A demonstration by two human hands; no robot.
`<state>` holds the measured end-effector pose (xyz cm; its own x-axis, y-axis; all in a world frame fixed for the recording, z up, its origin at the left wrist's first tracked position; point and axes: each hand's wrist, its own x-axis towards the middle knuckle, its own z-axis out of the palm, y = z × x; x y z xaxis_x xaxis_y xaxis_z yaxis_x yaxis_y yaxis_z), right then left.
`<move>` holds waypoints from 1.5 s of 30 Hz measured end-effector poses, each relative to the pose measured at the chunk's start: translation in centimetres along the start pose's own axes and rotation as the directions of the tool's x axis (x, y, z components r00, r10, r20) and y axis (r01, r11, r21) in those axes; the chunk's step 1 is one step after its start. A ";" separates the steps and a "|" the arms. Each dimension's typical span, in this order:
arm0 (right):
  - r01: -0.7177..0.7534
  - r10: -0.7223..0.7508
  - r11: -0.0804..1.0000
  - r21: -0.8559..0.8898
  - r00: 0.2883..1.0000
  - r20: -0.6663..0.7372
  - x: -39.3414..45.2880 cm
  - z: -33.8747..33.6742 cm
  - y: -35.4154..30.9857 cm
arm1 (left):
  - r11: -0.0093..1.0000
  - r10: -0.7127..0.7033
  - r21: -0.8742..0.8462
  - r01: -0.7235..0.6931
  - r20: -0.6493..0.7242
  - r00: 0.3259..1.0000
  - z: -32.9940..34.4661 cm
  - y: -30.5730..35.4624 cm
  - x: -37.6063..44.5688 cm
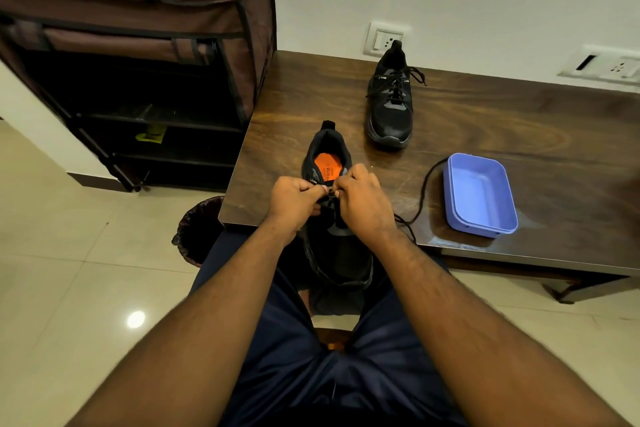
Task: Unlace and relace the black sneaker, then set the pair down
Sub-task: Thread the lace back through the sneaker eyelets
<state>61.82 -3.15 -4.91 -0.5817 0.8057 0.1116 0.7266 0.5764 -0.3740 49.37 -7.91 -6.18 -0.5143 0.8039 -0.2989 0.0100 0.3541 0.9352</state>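
A black sneaker [337,253] with an orange insole lies half on the wooden table's near edge, toe over my lap. My left hand [294,199] and my right hand [362,203] both pinch its black lace [420,191] at the upper eyelets, fingers curled and meeting over the tongue. The lace's loose end trails right across the table toward the blue tub. The second black sneaker [391,104], laced with a tied bow, stands farther back on the table, heel toward the wall.
A light blue plastic tub [479,196] sits on the wooden table [519,135] at my right. A brown fabric shoe rack [138,62] stands left of the table. A black bin [199,229] sits on the tiled floor beside my left knee.
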 end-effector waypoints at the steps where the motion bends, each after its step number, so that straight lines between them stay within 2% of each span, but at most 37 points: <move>1: -0.014 0.013 0.997 0.075 1.000 0.011 0.2 0.1 0.3 | 1.000 -0.001 -0.008 0.001 0.013 1.000 -0.1 0.0 0.0; 4: -0.069 0.061 0.955 0.290 0.997 0.039 0.9 0.2 0.9 | 1.000 0.019 -0.017 -0.017 0.080 0.997 -0.4 0.0 -0.2; 8: -0.155 0.113 0.893 0.422 0.986 0.124 1.3 0.2 0.7 | 0.997 0.071 -0.040 -0.066 0.131 0.989 -0.7 -0.6 -0.7; 13: -0.163 0.086 0.826 0.540 0.982 0.166 0.9 -0.7 1.4 | 0.987 0.071 -0.137 -0.080 -0.074 0.995 0.6 -1.8 -1.6; 15: -0.172 0.077 0.845 0.506 0.976 0.203 0.6 -0.8 2.3 | 0.954 -0.018 -0.299 -0.029 -0.154 0.988 1.1 -2.0 -1.9; 16: -0.161 0.062 0.864 0.477 0.975 0.216 0.4 -0.7 2.8 | 0.889 -0.106 -0.457 0.012 -0.182 0.978 0.9 -2.1 -1.9; 18: -0.165 0.068 0.851 0.499 0.976 0.206 -0.3 -0.7 4.1 | 0.621 -0.274 -0.782 0.046 -0.162 0.948 -0.5 -1.8 -1.6; 19: -0.209 0.116 0.808 0.551 0.973 0.199 -0.7 -0.7 4.6 | 0.487 -0.326 -0.873 0.023 -0.158 0.932 -1.9 -1.9 -1.2; 20: -0.261 0.179 0.763 0.592 0.965 0.194 -1.1 -0.7 5.1 | 0.406 -0.370 -0.914 -0.003 -0.167 0.914 -3.3 -2.1 -0.5; 21: -0.309 0.241 0.723 0.618 0.951 0.193 -1.3 -0.7 5.6 | 0.372 -0.407 -0.928 -0.027 -0.189 0.894 -4.6 -2.4 0.2; 23: -0.371 0.285 0.702 0.607 0.929 0.238 -1.7 -0.4 6.0 | 0.410 -0.477 -0.912 -0.022 -0.235 0.847 -6.3 -3.1 1.1; 25: -0.379 0.236 0.699 0.606 0.923 0.304 -1.9 -0.2 5.7 | 0.497 -0.515 -0.867 0.045 -0.253 0.819 -6.6 -3.7 1.4; 27: -0.367 0.197 0.681 0.633 0.925 0.325 -1.6 0.0 4.9 | 0.587 -0.473 -0.801 0.119 -0.220 0.853 -5.4 -3.7 0.6; 29: -0.332 0.182 0.681 0.652 0.940 0.288 -1.3 0.1 4.1 | 0.678 -0.392 -0.718 0.155 -0.175 0.903 -3.5 -3.4 -0.6; 32: -0.319 0.231 0.695 0.644 0.948 0.220 -1.0 0.6 3.4 | 0.828 -0.277 -0.540 0.148 -0.165 0.946 -1.2 -3.4 -1.7; 34: -0.334 0.270 0.690 0.643 0.942 0.199 -1.1 0.7 2.9 | 0.871 -0.222 -0.471 0.139 -0.125 0.967 -0.5 -3.0 -1.8; 38: -0.288 0.288 0.761 0.582 0.953 0.095 -1.2 1.4 2.4 | 0.888 -0.201 -0.443 0.118 -0.144 0.969 0.4 -1.5 -1.5; 42: -0.311 0.348 0.722 0.618 0.935 0.064 -1.5 1.9 2.1 | 0.866 -0.276 -0.482 0.135 -0.235 0.932 1.6 -1.8 -0.9; 43: -0.320 0.372 0.711 0.626 0.927 0.052 -1.5 2.1 2.1 | 0.849 -0.315 -0.508 0.144 -0.269 0.910 1.8 -2.1 -0.9; 45: -0.351 0.420 0.695 0.627 0.906 0.041 -1.5 2.1 2.2 | 0.738 -0.433 -0.661 0.136 -0.309 0.847 1.5 -3.0 -0.4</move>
<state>63.50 -3.37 -7.84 -0.2370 0.9669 -0.0941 0.4801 0.0324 -0.8766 50.78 -8.57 -9.11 -0.7047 0.3798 -0.5993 -0.6295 0.0551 0.7751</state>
